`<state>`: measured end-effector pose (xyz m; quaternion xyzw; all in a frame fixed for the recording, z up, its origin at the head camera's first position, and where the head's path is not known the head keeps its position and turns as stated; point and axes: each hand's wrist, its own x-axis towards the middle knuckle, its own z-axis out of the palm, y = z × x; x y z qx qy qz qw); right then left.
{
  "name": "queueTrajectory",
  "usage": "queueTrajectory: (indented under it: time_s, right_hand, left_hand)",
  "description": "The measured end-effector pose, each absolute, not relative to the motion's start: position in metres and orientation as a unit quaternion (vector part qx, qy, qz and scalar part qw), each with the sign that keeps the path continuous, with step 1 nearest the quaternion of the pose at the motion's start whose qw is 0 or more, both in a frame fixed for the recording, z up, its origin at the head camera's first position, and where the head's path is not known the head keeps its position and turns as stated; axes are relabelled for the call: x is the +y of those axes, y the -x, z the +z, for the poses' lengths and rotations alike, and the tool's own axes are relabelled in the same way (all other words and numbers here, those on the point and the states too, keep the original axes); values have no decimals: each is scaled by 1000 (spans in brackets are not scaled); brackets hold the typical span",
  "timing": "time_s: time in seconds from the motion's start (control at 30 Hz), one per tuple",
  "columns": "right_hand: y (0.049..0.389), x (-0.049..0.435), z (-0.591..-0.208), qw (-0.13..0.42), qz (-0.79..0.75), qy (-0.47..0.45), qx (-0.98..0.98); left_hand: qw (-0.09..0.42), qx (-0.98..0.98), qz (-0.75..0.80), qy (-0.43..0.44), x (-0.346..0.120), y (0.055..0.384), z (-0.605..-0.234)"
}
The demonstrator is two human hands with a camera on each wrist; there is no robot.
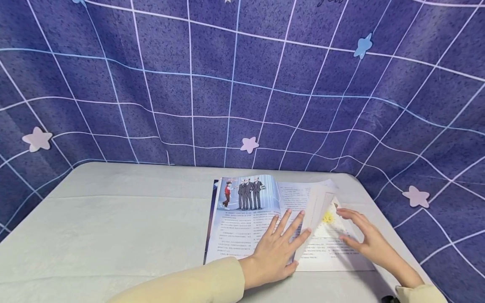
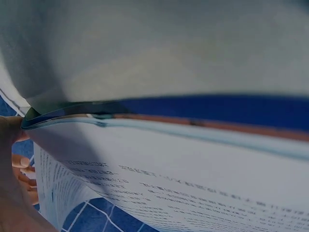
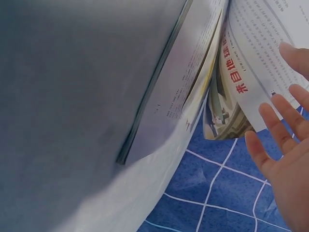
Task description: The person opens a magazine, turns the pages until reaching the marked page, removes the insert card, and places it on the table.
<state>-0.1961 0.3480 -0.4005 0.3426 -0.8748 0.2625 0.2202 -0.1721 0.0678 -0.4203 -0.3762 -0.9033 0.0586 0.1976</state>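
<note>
An open magazine [image 1: 236,235] with printed text lies at the right half of the table, a cartoon of suited figures on its left page. Across its middle, near the spine, my left hand [image 1: 270,254] rests with the fingers spread. A lifted leaf [image 1: 316,210] stands tilted up between the two hands. Beyond it, my right hand [image 1: 369,242] hovers over the right-hand side, thumb and forefinger apart, nothing pinched. A yellow sun-like picture [image 1: 329,219] shows beside it. In the right wrist view, a lifted page [image 3: 260,63] with red title characters is near the spread fingers.
The table [image 1: 113,227] has a pale cover with faint creases. A dark blue curtain [image 1: 212,101] with a line grid and stars hangs behind it and along the right. A dark cover edge [image 1: 209,227] shows under the magazine's left side.
</note>
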Motion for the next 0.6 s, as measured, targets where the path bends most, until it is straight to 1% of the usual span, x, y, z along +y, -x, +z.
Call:
queueTrajectory:
  time_s: [0.07, 0.27, 0.37, 0.6]
  right_hand:
    - [196, 348, -401, 217, 259, -343, -877]
    - [198, 347, -403, 232, 254, -354, -870]
    - [200, 346, -404, 238, 254, -360, -866]
    - [203, 348, -406, 231, 251, -344, -875]
  left_hand:
    - [198, -903, 56, 378, 67, 172, -420]
    - [199, -901, 43, 383, 66, 171, -420]
    - [194, -902, 44, 384, 66, 171, -420]
    - [174, -901, 45, 394, 68, 172, -421]
